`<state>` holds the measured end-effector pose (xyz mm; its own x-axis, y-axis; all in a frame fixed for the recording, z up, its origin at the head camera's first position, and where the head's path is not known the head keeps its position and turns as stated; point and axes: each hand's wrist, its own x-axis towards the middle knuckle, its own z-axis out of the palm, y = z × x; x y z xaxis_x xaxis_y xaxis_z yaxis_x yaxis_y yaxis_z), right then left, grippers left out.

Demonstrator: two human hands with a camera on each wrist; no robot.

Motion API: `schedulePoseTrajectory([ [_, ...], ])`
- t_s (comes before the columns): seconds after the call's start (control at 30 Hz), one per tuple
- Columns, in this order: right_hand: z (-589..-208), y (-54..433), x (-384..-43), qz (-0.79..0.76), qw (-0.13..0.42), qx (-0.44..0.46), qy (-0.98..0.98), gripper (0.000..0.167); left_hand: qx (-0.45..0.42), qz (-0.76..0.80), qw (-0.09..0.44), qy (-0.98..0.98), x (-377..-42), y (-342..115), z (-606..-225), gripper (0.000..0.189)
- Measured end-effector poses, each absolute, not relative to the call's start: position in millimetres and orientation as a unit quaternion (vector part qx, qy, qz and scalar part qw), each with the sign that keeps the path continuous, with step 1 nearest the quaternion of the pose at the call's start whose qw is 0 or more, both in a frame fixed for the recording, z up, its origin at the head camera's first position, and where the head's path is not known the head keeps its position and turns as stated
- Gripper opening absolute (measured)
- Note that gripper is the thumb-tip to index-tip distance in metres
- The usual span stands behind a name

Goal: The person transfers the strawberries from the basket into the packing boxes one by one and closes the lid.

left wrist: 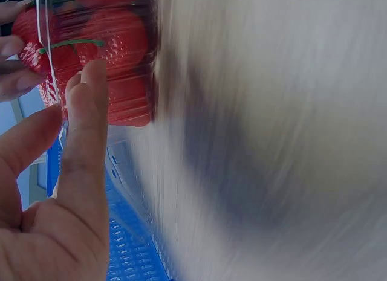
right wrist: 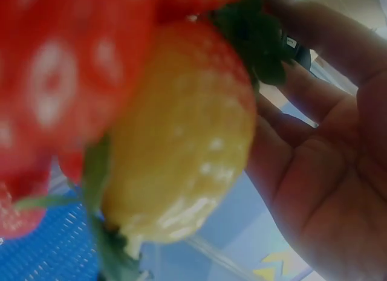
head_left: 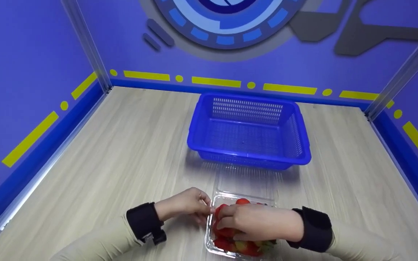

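Note:
A clear plastic clamshell box [head_left: 209, 241] filled with strawberries [head_left: 243, 247] sits at the near edge of the table, its lid [head_left: 245, 181] folded back toward the basket. At its left wall, my left hand [head_left: 191, 204] pinches the rim, thumb on top and fingers along the outside. My right hand [head_left: 247, 219] reaches over the box from the right, fingers curled round a red strawberry [left wrist: 30, 42] near the left rim. In the right wrist view, a pale yellow-red strawberry [right wrist: 181, 136] with green leaves stands close before the right palm [right wrist: 326, 166].
Behind the box stands a blue slotted plastic basket [head_left: 249, 156], its front edge over the box lid. Blue panels with yellow marks [head_left: 216, 82] enclose the wooden table [head_left: 140, 145] at the back and both sides.

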<state>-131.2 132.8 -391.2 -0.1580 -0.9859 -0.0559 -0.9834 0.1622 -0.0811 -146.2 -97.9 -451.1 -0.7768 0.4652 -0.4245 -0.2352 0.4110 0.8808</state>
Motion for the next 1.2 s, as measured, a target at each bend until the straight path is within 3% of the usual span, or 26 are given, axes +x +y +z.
schedulePoseTrajectory([
  [0.27, -394.5, 129.3, -128.0, -0.018, 0.100, -0.631, 0.769, 0.029, 0.069, 0.549, 0.333, 0.764, -145.3, -96.5, -453.3, 0.008],
  [0.5, -391.0, 138.2, -127.7, -0.046, 0.067, -0.627, 0.775, 0.036, 0.082, 0.543, 0.346, 0.761, -148.6, -100.7, -451.7, 0.010],
  [0.63, -382.4, 158.9, -138.3, -0.140, 0.060, -0.590, 0.793, 0.029, 0.082, 0.540, 0.341, 0.765, -158.9, -107.2, -447.4, 0.030],
  [0.8, -383.3, 206.3, -155.6, -0.290, 0.096, -0.415, 0.857, 0.035, 0.061, 0.562, 0.338, 0.753, -176.3, -112.0, -448.7, 0.048],
  [0.93, -405.5, 243.9, -164.1, -0.397, 0.113, -0.259, 0.873, 0.048, 0.036, 0.603, 0.350, 0.716, -186.6, -113.1, -454.6, 0.051],
  [1.1, -440.1, 272.1, -167.1, -0.534, 0.198, -0.124, 0.813, 0.067, -0.016, 0.652, 0.362, 0.666, -196.8, -109.4, -460.8, 0.047],
  [1.2, -454.9, 280.6, -169.5, -0.600, 0.262, -0.087, 0.751, 0.072, -0.035, 0.667, 0.367, 0.647, -201.6, -105.1, -463.7, 0.044],
])
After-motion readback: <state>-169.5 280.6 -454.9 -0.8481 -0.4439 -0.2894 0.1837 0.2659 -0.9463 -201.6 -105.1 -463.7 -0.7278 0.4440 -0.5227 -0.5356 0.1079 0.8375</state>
